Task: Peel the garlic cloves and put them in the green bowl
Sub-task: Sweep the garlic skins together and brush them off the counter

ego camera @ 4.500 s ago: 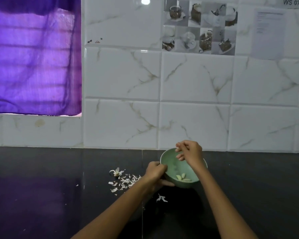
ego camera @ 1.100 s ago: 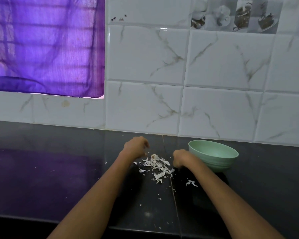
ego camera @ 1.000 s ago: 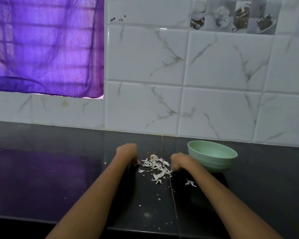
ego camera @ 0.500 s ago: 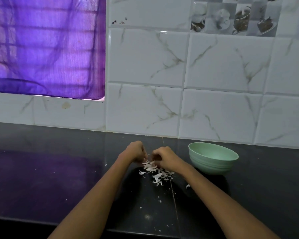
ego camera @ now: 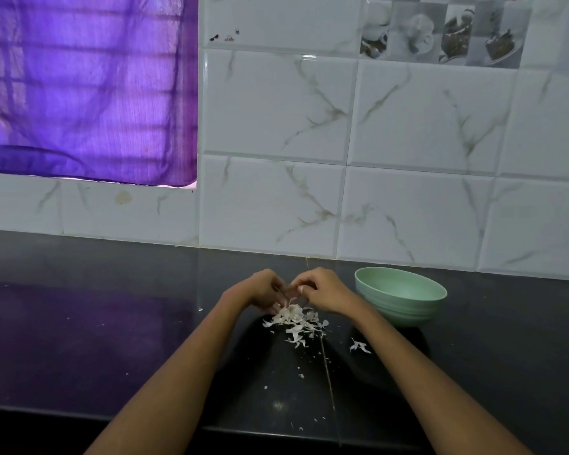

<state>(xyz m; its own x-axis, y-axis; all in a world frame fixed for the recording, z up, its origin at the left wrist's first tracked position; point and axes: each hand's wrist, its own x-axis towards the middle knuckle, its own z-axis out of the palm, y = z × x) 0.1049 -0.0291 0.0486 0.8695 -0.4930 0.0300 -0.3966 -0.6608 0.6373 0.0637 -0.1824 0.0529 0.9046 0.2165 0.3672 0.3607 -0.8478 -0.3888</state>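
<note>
Curled fingers point(ego camera: 304, 288) are hiding whatever's pinched betw. both hands; green bowl point(ego camera: 404, 302) rim is blocking its contents.

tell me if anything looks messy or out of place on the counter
Only peeling litter: a pile of white garlic skins lies under the hands, one stray skin sits apart near the green bowl, and tiny flecks dot the dark counter. The bowl stands upright.

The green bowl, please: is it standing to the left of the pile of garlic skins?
No, the green bowl stands right of the garlic skins, beyond the right hand.
</note>
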